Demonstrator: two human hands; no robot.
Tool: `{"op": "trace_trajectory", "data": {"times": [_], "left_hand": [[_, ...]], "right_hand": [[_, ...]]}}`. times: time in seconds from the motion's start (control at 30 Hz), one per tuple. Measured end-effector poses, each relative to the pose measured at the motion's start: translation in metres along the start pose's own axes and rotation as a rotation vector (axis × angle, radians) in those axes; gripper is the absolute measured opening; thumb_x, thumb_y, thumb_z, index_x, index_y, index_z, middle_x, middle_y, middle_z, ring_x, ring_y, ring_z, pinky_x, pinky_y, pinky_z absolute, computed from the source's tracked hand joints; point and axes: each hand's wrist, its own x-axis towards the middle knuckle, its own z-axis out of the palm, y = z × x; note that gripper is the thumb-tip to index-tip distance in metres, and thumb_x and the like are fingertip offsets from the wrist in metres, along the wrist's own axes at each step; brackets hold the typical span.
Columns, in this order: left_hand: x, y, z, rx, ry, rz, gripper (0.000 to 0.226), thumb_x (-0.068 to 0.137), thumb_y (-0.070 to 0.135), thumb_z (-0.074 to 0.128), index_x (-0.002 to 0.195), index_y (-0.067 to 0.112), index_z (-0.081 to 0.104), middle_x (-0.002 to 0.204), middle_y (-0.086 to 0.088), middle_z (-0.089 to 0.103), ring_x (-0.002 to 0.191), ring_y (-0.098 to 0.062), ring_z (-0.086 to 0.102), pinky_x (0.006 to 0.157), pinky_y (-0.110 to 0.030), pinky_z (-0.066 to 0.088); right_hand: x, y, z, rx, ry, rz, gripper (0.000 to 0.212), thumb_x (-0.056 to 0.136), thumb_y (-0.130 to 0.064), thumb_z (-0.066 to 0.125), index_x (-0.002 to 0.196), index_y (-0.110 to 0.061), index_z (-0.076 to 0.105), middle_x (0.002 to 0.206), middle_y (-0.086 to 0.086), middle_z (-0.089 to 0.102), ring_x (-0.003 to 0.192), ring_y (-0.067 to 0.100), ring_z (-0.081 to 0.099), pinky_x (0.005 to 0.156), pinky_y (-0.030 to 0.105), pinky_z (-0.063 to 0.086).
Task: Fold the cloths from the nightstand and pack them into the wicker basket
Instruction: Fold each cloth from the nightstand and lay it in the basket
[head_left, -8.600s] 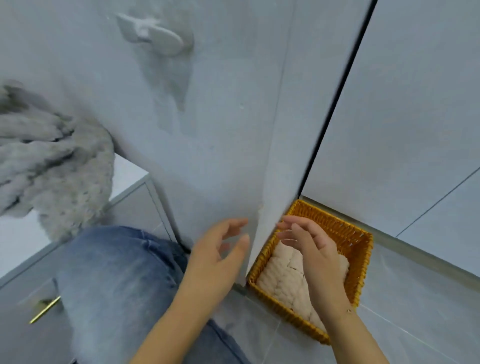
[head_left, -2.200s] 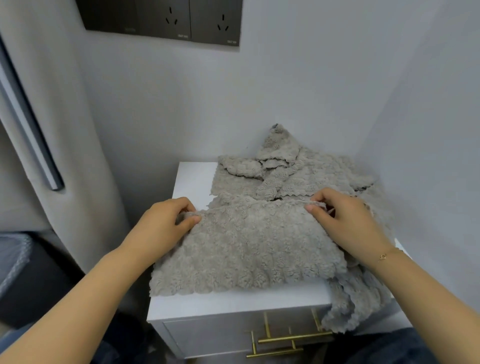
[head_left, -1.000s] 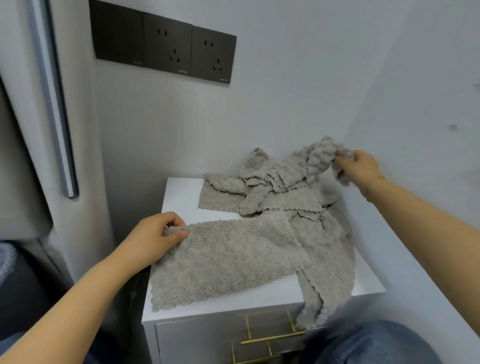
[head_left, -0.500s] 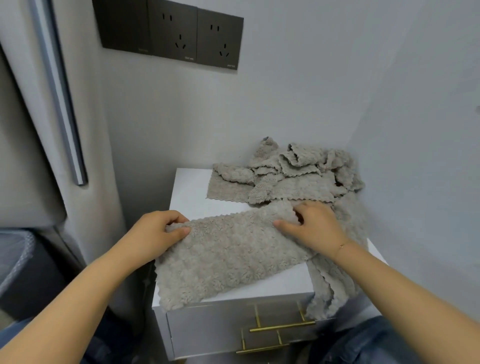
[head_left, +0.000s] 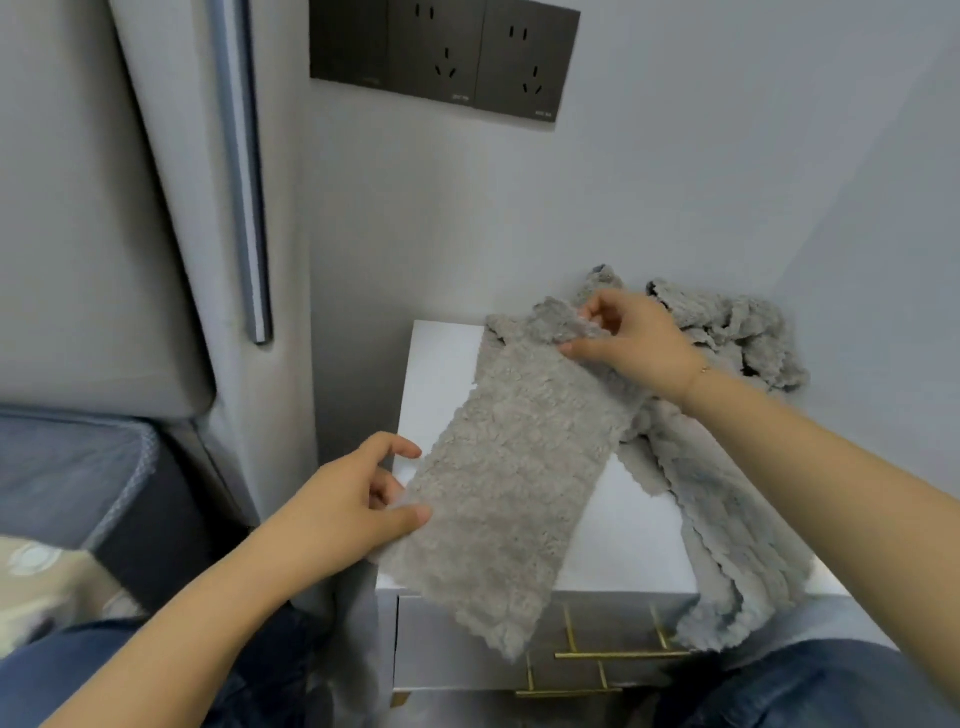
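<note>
Two hands are gripping one grey cloth (head_left: 511, 467), which is folded into a long strip and is stretching between them. The left hand (head_left: 345, 512) is pinching the strip's near end, with the thumb lying on the top face and the fingers curling beneath the edge. The right hand (head_left: 631, 340) is pinching the far end, with thumb and fingers closing on a bunched corner. A thin bracelet (head_left: 702, 370) is showing at the right wrist.

Beneath both hands, the strip is hanging diagonally over the white nightstand (head_left: 628, 545); its near end is overhanging the front edge just below the left hand. Beyond and to the outer side of the right hand, a heap of unfolded grey cloths (head_left: 737, 332) is lying on the nightstand top. One further cloth (head_left: 727, 545) is trailing from under the right forearm and drooping over the front corner. Gold drawer handles (head_left: 618, 656) are showing on the front panel, below the strip.

Above the right hand, a dark socket panel (head_left: 444, 54) is sitting on the wall. Outward of the left hand, a padded grey headboard (head_left: 93, 234) is standing. The wicker basket is out of view.
</note>
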Motion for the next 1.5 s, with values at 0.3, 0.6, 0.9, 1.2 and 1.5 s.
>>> {"op": "trace_trajectory", "data": {"times": [0.3,0.6,0.9,1.2,1.5], "left_hand": [[-0.009,0.011,0.007,0.096,-0.022,-0.058,0.047,0.084,0.039,0.071,0.122,0.035,0.043,0.084,0.0,0.069,0.076,-0.005,0.064,0.065,-0.01,0.046],[-0.017,0.008,-0.007,0.518,0.045,0.08,0.074,0.087,0.053,0.061,0.148,0.039,0.021,0.103,0.017,0.051,0.086,-0.002,0.051,0.074,-0.017,0.043],[-0.018,-0.007,0.02,0.59,0.01,0.486,0.053,0.087,0.065,0.035,0.128,0.041,0.058,0.143,0.022,0.045,0.135,0.002,0.034,0.111,-0.03,0.029],[-0.018,-0.023,0.029,0.557,-0.052,0.475,0.059,0.092,0.061,0.034,0.143,0.034,0.045,0.155,0.021,0.026,0.143,0.008,0.01,0.114,-0.007,0.004],[-0.022,-0.029,0.036,0.575,0.025,0.574,0.056,0.088,0.053,0.055,0.134,0.022,0.059,0.144,0.007,0.048,0.133,-0.007,0.038,0.113,-0.019,0.026]], "right_hand": [[0.089,-0.034,0.097,-0.281,-0.188,-0.052,0.022,0.081,-0.028,0.077,0.094,-0.02,0.06,0.089,-0.002,0.054,0.087,0.021,0.052,0.076,0.028,0.04],[0.063,-0.026,0.108,-0.342,-0.147,-0.267,0.037,0.087,-0.026,0.07,0.122,-0.017,0.062,0.124,0.006,0.06,0.117,0.026,0.052,0.099,0.034,0.037],[-0.076,0.002,0.067,-0.113,-0.309,-0.371,0.027,0.094,-0.03,0.06,0.118,-0.022,0.07,0.127,-0.012,0.062,0.118,-0.003,0.052,0.105,0.016,0.038],[-0.139,0.028,0.076,-0.183,-0.494,-0.39,0.072,0.094,-0.063,0.034,0.154,-0.026,0.018,0.16,-0.021,0.003,0.146,-0.007,-0.004,0.117,0.013,-0.002],[-0.156,0.035,0.095,-0.408,-0.211,-0.576,0.068,0.095,-0.058,0.04,0.147,-0.014,0.04,0.155,0.0,0.034,0.144,0.016,0.028,0.117,0.025,0.021]]}}
